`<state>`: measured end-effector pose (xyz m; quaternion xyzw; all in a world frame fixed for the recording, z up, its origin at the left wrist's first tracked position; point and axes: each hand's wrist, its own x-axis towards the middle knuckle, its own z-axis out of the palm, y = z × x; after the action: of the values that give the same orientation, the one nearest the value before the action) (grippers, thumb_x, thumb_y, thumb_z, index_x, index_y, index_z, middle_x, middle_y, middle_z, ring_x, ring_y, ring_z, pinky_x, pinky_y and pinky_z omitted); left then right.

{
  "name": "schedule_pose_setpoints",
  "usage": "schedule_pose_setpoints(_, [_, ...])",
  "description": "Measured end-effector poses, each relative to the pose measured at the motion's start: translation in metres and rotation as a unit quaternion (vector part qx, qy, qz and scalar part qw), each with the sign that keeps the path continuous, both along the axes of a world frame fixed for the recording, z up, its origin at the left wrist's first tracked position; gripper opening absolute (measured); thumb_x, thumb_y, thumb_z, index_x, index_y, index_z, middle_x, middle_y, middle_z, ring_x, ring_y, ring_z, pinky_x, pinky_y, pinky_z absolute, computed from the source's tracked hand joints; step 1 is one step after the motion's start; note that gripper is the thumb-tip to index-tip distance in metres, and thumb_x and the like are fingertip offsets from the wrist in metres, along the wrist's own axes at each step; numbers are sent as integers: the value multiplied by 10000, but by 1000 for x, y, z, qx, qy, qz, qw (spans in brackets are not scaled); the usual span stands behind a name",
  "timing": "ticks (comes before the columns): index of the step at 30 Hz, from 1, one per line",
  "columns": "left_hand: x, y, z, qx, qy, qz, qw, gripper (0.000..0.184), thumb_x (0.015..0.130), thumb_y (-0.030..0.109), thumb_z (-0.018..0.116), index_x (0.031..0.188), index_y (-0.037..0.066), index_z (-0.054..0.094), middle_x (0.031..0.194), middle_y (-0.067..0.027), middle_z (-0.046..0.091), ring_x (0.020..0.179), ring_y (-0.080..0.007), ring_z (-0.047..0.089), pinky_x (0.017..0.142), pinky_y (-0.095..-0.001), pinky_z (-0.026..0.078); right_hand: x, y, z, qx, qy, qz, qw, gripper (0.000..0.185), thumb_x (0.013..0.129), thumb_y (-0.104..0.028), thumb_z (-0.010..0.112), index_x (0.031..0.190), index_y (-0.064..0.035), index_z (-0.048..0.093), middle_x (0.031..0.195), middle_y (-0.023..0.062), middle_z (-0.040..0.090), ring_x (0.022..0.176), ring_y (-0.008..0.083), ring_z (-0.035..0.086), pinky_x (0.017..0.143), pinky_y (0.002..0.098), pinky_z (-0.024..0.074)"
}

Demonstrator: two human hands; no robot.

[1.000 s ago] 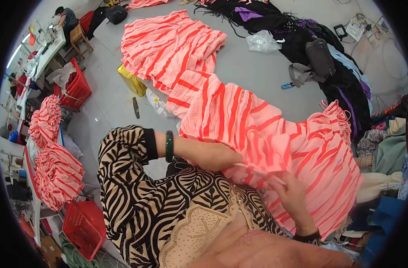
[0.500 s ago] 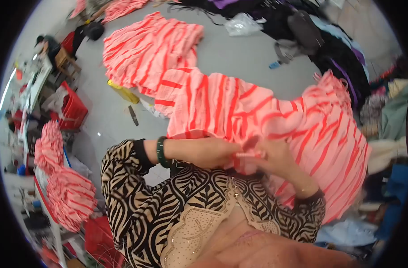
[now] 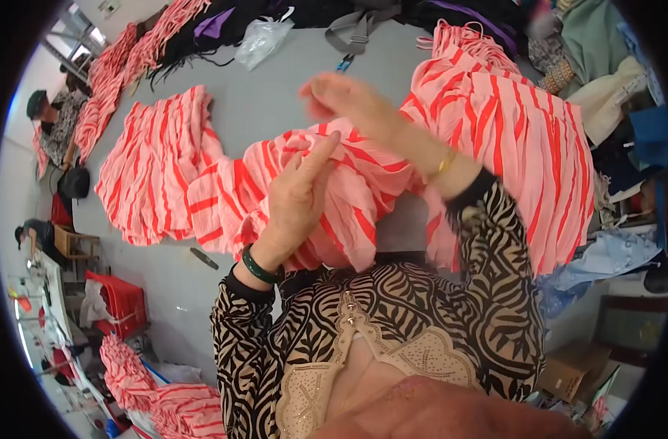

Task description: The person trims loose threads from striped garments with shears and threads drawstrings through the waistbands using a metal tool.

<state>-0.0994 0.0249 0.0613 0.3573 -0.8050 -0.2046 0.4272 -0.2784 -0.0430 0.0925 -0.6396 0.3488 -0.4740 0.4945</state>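
Pink cloth with red stripes (image 3: 356, 219) lies bunched across the grey table in front of my body. Just above its middle is my left hand (image 3: 297, 197), wearing a dark green bangle, its fingers stretched out and apart. My right hand (image 3: 348, 102), with a gold bracelet at the wrist, is raised over the cloth's far edge. Motion blurs its fingers, so I cannot tell whether they hold anything. A gathered striped piece (image 3: 158, 168) spreads to the left. On the right lies a pleated striped piece (image 3: 509, 146) with thin strips at its top.
A small dark tool (image 3: 203, 257) lies on the grey table (image 3: 253, 102) at the left. A clear plastic bag (image 3: 264, 40) and a grey strap (image 3: 356, 29) are at the back. A red basket (image 3: 121, 300) stands lower left. Other people (image 3: 52, 124) are at the far left.
My hands were together at the cloth's near edge; now they are apart. The right has risen forward and away, the left has moved onto the cloth. The view has turned.
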Motion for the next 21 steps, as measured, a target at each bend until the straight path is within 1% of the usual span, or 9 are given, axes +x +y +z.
schedule_pose_setpoints(2, [-3,-16,-17,-19,-58,34,998,307,901,119,605,1203,175,608,837,-118,641,721,-291,636,571,-383,501,-58,-49,8,-55,200,-182,961,230,911,-213,615,1025,-16,641,859,6,632,792,85,584,740,257,493])
schedule_pose_setpoints(3, [-5,-21,-29,-4,-60,27,998,264,903,128,602,1164,167,612,823,-118,643,715,-295,637,568,-388,502,-106,-96,-20,-110,224,-275,928,217,882,-213,638,980,-22,666,807,2,632,745,77,581,703,246,489])
schedule_pose_setpoints(4, [-8,-23,-41,10,-61,21,998,221,906,136,599,1125,158,616,808,-118,645,708,-300,639,564,-394,502,-161,-125,-27,-91,262,-316,907,250,834,-237,650,954,-21,688,835,69,695,720,133,634,680,292,508])
schedule_pose_setpoints(6, [-7,-31,-65,36,-113,37,992,124,909,186,605,1011,116,608,782,-117,660,691,-313,649,557,-398,503,-236,-141,-29,4,258,-365,895,267,821,-267,650,924,-25,695,823,99,696,752,155,655,710,322,530])
schedule_pose_setpoints(8, [-12,-30,-53,101,-145,44,983,141,896,167,631,998,73,609,823,-135,675,735,-306,668,610,-384,511,-302,-173,-47,44,423,-453,783,351,827,-350,634,960,-32,700,932,157,703,863,260,683,802,383,533])
schedule_pose_setpoints(11, [-17,-31,-46,166,-140,48,975,195,875,197,670,966,37,607,834,-110,698,752,-264,687,630,-351,518,-347,-206,-69,16,533,-470,703,317,834,-321,632,940,-29,696,745,102,661,682,207,623,631,359,482])
schedule_pose_setpoints(14, [-17,-36,-52,192,-153,64,967,218,864,213,684,957,29,611,826,-94,705,745,-238,692,618,-331,516,-340,-227,-80,77,565,-470,673,373,851,-343,588,1050,-44,688,1108,210,659,1078,381,614,910,446,493])
schedule_pose_setpoints(18, [-17,-35,-51,164,-162,73,970,207,839,209,712,886,40,603,759,-86,685,654,-236,665,560,-332,495,-315,-218,-91,150,580,-462,653,370,853,-307,594,1106,-45,664,1191,196,629,1109,377,598,920,465,488])
schedule_pose_setpoints(21, [-16,-37,-56,151,-154,66,974,202,831,205,719,864,46,598,719,-83,659,608,-245,640,527,-341,479,-349,-233,-125,94,617,-471,624,365,856,-307,595,1106,-52,666,1182,186,634,1107,375,600,913,465,489])
